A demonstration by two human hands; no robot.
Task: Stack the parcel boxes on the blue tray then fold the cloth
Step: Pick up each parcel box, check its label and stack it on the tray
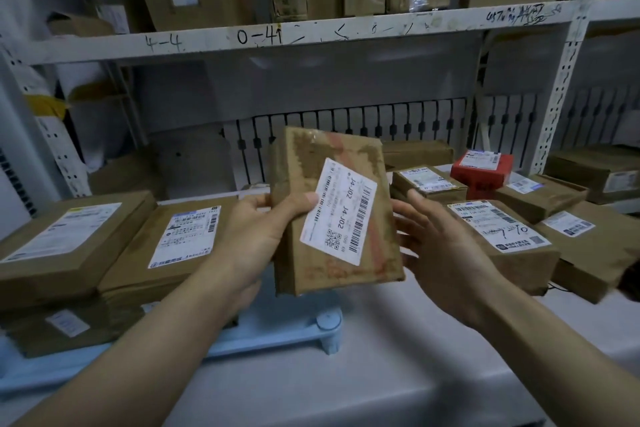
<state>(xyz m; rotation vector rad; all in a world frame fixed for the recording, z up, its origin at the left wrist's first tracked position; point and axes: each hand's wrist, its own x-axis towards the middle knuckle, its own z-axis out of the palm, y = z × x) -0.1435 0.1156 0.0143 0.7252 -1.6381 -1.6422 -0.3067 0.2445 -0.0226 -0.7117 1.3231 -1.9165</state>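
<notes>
Parcel (332,215) is gripped upright above the blue tray's (277,340) right edge by the left hand (258,232) alone, right hand (446,253) spread beside it, so a one-sided grip could let it slip.

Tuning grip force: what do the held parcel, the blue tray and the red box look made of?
Held parcel: brown corrugated cardboard, matte, under glossy tape that glints; paper label.
Blue tray: likely moulded plastic, smooth pale blue with a rounded corner post.
Red box: probably printed card, smoother and more saturated than the brown boxes; too far to be sure.
</notes>
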